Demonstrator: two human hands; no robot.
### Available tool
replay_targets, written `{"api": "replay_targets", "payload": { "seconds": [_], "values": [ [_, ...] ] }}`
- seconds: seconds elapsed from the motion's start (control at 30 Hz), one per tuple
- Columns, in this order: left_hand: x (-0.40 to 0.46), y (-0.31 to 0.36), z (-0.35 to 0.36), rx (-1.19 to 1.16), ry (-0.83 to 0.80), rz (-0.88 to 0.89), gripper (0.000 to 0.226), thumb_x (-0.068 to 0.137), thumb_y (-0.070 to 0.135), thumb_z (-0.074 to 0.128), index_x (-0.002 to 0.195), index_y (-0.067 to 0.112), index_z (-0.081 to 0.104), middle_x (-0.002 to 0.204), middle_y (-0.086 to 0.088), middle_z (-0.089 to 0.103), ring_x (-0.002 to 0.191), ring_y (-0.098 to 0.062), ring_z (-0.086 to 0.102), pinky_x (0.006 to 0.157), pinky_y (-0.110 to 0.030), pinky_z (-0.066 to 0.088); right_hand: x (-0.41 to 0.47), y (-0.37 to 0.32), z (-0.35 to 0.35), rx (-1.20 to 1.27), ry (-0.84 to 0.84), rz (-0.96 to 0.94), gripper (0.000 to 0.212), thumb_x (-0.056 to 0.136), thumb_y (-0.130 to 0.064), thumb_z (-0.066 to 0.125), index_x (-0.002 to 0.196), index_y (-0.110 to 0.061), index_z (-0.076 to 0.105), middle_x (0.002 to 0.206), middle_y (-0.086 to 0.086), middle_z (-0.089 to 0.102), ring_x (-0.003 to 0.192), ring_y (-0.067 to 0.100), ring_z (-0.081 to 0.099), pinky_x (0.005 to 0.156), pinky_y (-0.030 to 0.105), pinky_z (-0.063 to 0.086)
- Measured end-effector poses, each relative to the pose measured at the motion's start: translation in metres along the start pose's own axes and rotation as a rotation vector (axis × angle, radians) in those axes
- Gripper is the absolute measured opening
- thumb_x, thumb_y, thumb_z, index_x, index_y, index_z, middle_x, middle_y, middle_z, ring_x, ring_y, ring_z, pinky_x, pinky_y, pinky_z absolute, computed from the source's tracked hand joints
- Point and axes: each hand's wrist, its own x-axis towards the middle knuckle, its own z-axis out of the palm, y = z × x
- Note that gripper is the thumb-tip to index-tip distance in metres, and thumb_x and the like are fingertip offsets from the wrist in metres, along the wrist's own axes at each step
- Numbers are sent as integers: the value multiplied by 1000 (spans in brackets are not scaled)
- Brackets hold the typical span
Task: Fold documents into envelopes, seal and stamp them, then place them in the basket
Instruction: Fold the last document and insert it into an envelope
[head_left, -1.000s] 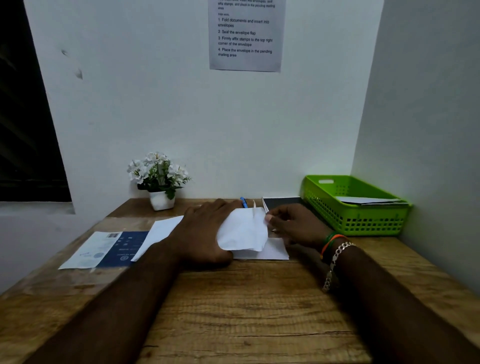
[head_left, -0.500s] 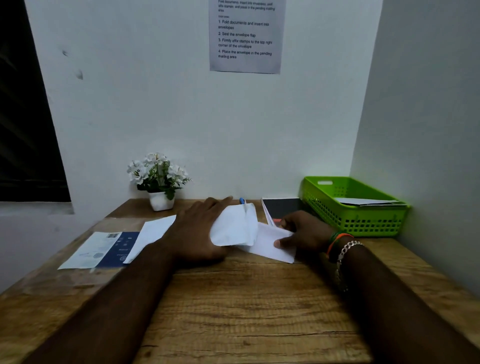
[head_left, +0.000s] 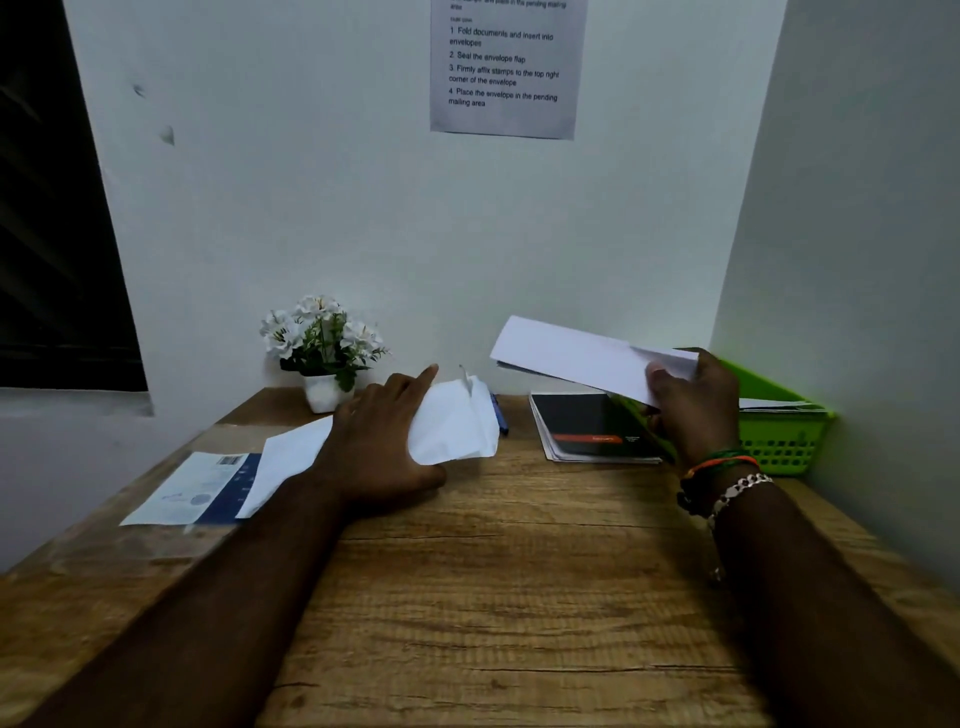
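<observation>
My right hand (head_left: 691, 405) grips a white envelope (head_left: 576, 356) by its right end and holds it in the air, tilted, above the dark booklet and in front of the green basket (head_left: 779, 441). My left hand (head_left: 384, 436) rests on the wooden table (head_left: 519, 597) and holds a folded white paper (head_left: 454, 421) against it, index finger stretched toward the wall. The basket stands at the far right against the side wall with white envelopes (head_left: 774, 404) lying in it.
A dark booklet stack (head_left: 587, 426) lies left of the basket. A blue pen (head_left: 500, 415) peeks from behind the folded paper. A white sheet (head_left: 291, 457) and a blue-and-white leaflet (head_left: 192, 491) lie at the left. A small flower pot (head_left: 322, 353) stands by the wall.
My right hand has lifted the envelope off the table and carried it up and to the right toward the basket. My left hand stayed on the folded paper.
</observation>
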Motion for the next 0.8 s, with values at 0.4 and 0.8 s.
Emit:
{"api": "replay_targets", "payload": {
  "seconds": [0.4,0.8],
  "values": [
    [2,-3,2,55,36,-12,121,55,70,54,159,41,-2,147,9,33,138,-21,32,110,-53,31,-5,5,-3,-232,-278,-122,10,87,-2,72,96,-3,71,94,14,71,85,24,64,83,44,55],
    [-3,24,8,161,-45,170,119,61,77,46,158,40,-12,153,9,24,139,-19,27,117,-51,22,-29,1,17,-194,-419,-191,15,89,-1,69,98,-13,70,94,1,72,78,5,63,69,16,50]
  ]
}}
